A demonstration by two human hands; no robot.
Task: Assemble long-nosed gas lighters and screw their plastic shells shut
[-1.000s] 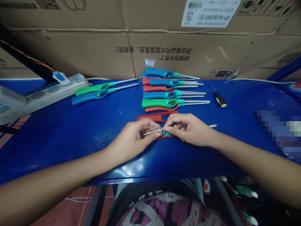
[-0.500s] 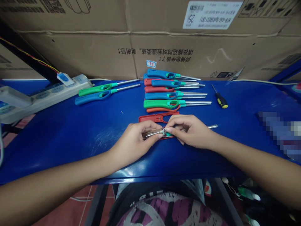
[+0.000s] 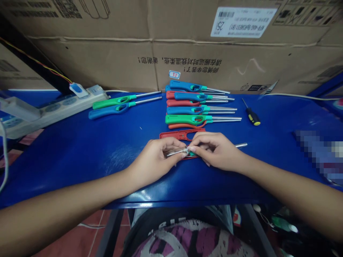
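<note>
My left hand (image 3: 157,157) is closed around a lighter's fuel tank (image 3: 175,152), a glossy, see-through piece with metallic glints. At the tank's right end my right hand (image 3: 218,149) pinches a small pale fitting (image 3: 187,150) between thumb and fingertips. Under both hands lies an opened lighter; a strip of its red shell, a teal part (image 3: 192,154) and its metal barrel (image 3: 242,145) show, while the rest is covered. The loose red handle half (image 3: 171,135) rests just behind my hands, its inside facing up.
Several assembled lighters (image 3: 187,119) lie in a row behind. Two more (image 3: 109,112) are at left beside a power strip (image 3: 61,107). A black and yellow screwdriver (image 3: 252,116) lies at right on the blue table (image 3: 128,139). A cardboard box (image 3: 107,64) stands along the back.
The whole view has shifted slightly. Both hands keep nearly the same grip at the tank's end, with only a small movement of the fingers.
</note>
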